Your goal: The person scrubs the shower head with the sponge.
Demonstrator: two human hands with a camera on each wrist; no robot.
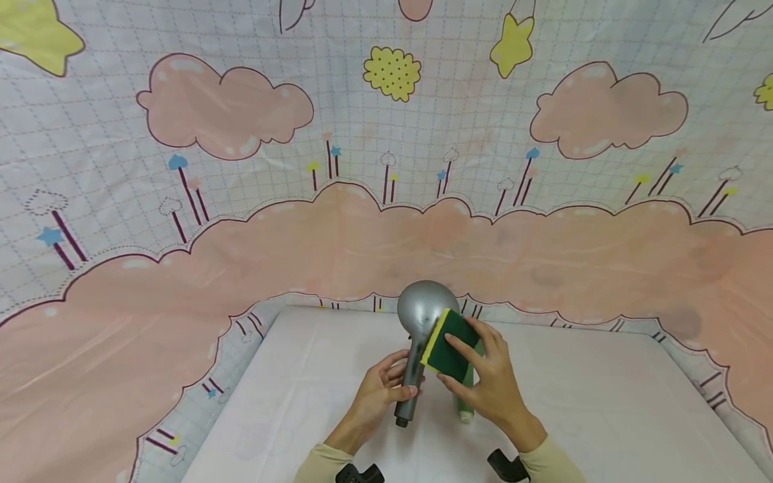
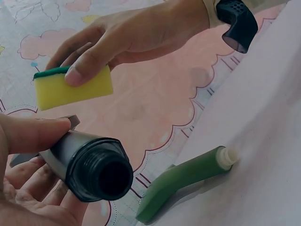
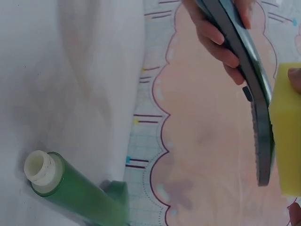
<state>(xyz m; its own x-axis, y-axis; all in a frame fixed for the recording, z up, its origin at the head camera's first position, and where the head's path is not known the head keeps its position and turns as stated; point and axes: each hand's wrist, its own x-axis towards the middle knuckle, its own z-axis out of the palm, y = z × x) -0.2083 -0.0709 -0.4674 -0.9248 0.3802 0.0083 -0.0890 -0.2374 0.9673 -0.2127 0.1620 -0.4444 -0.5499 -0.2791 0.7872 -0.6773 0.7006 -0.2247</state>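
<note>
My right hand [image 1: 492, 379] pinches the sponge [image 1: 451, 347], thumb on the yellow foam, fingers over the green scouring side. The foam edge lies against the shower head [image 1: 423, 315], just below its round grey back. My left hand [image 1: 377, 396] curls round the handle, threaded end toward me; the head is held up off the table [image 1: 574, 402], tilted away.

Green bottle [image 2: 188, 181] lies on its side on the white cover, under my right hand, white neck uncapped.

Risks, as I judge them: the handle is smooth, so sideways sponge pressure could twist it in my grip. The bottle could leak onto the cover if it holds liquid; contents not visible. A dropped wrist could nudge it.
</note>
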